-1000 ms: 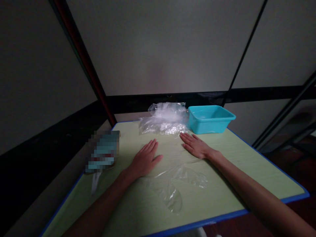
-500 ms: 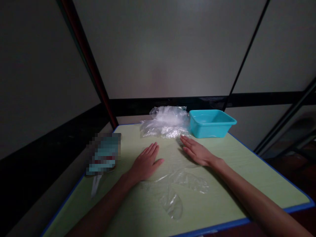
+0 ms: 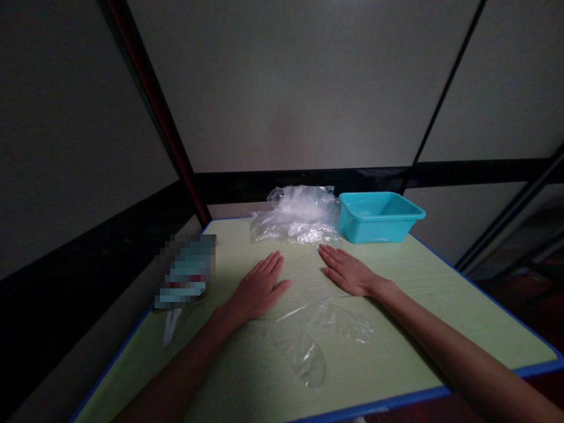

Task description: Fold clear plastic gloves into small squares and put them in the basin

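A thin, clear plastic bag (image 3: 308, 314) lies spread on the table, its two handle-like loops pointing toward me. My left hand (image 3: 259, 286) rests flat at the bag's left side, fingers stretched forward and thumb out to the right. On the opposite side, my right hand (image 3: 348, 271) lies flat with its fingers extended to the far left. Neither hand grips anything. Because the film is so transparent, its far edge and the parts under my palms are hard to make out.
Beyond my hands sits a crumpled pile of clear plastic bags (image 3: 302, 214). A turquoise plastic basin (image 3: 374, 229) stands right of it. At the left edge is a pixelated object (image 3: 187, 273) with a white strip. The pale green table (image 3: 440, 305) has a blue rim; panelled walls stand behind and left.
My right hand has lowered and shifted slightly left, now lying flatter. My left hand stays nearly where it was. The whole view has shifted a little.
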The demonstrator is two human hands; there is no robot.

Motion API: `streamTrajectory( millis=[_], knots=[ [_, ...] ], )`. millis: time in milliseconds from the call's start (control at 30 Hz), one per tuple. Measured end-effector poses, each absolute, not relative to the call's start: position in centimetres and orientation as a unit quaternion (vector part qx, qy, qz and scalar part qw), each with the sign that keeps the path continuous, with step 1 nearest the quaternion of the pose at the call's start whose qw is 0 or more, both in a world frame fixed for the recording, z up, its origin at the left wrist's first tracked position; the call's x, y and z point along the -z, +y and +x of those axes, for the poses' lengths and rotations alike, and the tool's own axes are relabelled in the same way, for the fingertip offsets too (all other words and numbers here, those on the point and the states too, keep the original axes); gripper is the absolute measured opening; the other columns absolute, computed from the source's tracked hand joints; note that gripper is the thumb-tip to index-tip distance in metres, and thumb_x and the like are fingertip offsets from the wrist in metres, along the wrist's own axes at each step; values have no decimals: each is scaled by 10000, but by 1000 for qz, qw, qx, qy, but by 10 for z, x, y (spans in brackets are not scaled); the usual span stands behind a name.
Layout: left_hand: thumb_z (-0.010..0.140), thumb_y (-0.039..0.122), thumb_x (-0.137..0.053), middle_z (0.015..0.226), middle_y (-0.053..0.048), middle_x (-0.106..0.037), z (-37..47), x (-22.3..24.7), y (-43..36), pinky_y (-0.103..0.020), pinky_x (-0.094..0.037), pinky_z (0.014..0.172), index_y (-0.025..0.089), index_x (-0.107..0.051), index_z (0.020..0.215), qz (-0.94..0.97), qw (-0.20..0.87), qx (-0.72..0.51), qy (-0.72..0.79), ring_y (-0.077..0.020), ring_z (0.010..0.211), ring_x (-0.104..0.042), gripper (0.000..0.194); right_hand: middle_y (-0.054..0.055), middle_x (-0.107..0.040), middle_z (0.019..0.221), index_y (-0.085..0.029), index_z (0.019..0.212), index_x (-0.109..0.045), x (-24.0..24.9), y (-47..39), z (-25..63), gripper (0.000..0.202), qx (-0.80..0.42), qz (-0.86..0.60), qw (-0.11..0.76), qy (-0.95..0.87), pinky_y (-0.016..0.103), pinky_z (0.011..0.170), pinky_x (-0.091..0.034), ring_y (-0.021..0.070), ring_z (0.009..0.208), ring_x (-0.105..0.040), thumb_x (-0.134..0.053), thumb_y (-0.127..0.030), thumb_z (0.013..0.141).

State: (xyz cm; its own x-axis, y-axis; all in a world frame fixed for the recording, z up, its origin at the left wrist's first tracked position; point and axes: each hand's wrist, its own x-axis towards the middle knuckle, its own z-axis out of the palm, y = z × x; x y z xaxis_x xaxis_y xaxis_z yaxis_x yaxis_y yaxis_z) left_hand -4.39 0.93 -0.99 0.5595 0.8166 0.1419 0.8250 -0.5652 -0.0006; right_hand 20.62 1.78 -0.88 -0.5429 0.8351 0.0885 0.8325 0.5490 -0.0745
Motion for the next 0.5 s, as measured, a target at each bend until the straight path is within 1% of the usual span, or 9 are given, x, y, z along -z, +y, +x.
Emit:
streamTrajectory(
  millis=[100, 300, 400, 500],
  knots=[
    [853, 468, -235, 1385, -122, -209, -50, 10, 11, -348, -194, 1031, 69, -248, 1309, -877, 28, 59, -475, -191, 1275, -177, 606, 105, -158, 1392, -58, 1337, -184, 9, 18, 205, 592, -17, -475, 57, -878, 372, 1037, -181, 192, 1278, -137, -135, -438, 886],
    [854, 463, -219, 1379, -135, -223, -61, 10, 13, -349, -187, 1032, 49, -269, 1300, -867, 36, 48, -495, -201, 1274, -180, 610, 121, -173, 1389, -48, 1332, -204, 8, 16, 207, 583, -38, -469, 89, -878, 376, 1035, -190, 200, 1277, -151, -164, -420, 885],
    [853, 467, -218, 1377, -134, -230, -61, 11, 13, -348, -191, 1030, 51, -277, 1296, -869, 44, 50, -491, -198, 1274, -180, 610, 127, -186, 1387, -48, 1322, -240, 3, 15, 215, 566, -44, -458, 131, -878, 365, 1036, -198, 196, 1274, -169, -191, -401, 883],
    [855, 461, -220, 1376, -134, -232, -59, 11, 14, -348, -196, 1028, 52, -283, 1293, -869, 51, 54, -490, -197, 1273, -186, 603, 125, -220, 1380, -58, 1313, -267, -4, 7, 220, 548, -36, -486, 198, -851, 374, 1039, -195, 189, 1269, -190, -192, -388, 882]
  ],
)
